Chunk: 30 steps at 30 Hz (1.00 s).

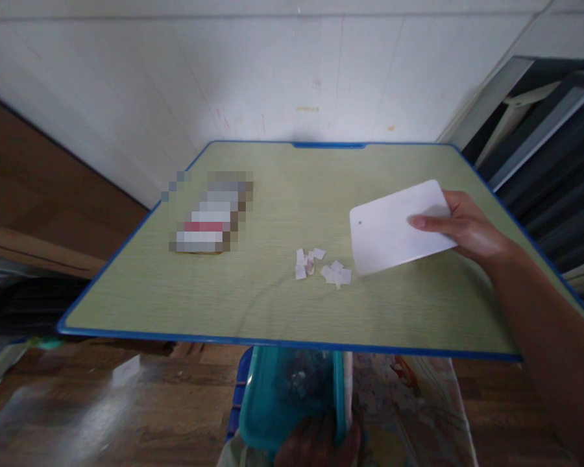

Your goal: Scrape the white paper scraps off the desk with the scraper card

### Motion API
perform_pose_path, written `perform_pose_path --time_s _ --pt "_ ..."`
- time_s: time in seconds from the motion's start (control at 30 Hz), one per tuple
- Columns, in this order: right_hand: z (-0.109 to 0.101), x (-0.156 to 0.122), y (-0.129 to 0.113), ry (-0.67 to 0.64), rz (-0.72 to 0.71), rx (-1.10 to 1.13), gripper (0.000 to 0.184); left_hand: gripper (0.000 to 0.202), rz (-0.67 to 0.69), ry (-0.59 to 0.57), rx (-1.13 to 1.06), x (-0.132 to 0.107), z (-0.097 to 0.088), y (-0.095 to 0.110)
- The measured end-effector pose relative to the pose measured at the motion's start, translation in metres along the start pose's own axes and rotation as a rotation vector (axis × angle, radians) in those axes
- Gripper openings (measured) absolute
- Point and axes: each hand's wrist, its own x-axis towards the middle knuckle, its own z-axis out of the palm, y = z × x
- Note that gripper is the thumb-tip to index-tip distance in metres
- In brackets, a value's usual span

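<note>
My right hand (pixel 470 227) grips a flat white plastic card (pixel 394 227) by its right end, thumb on top, and holds it slanted on the green tabletop (pixel 253 305). The card's lower left corner rests just right of a small heap of white paper scraps (pixel 324 264). Below the table's front edge, my left hand (pixel 316 444) holds a teal dustpan-like tray (pixel 285 399) by its near end; a few bits lie inside the tray.
A blurred-out packet (pixel 207 214) lies on the left half of the table. The table has a blue rim and stands against a white wall. Dark metal frames (pixel 549 130) lean at the right. Wooden floor shows below.
</note>
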Motion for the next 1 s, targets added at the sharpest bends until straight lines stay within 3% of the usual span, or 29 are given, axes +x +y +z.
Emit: perform_pose_path --time_s 0.23,0.43,0.77,1.0 --pt "0.005 0.002 0.003 0.034 -0.019 0.018 0.018 0.026 0.018 -0.014 -0.005 -0.004 0.003 0.000" --pt "0.005 0.002 0.003 0.012 -0.022 -0.014 0.018 0.033 0.004 -0.056 -0.006 -0.002 -0.001 0.000" --pt "0.001 0.004 0.004 -0.025 -0.061 -0.060 0.014 0.026 0.014 0.008 -0.042 -0.006 0.008 -0.001" --pt "-0.006 -0.004 -0.007 0.068 -0.142 -0.162 0.015 0.027 0.017 -0.025 -0.068 -0.008 0.008 0.000"
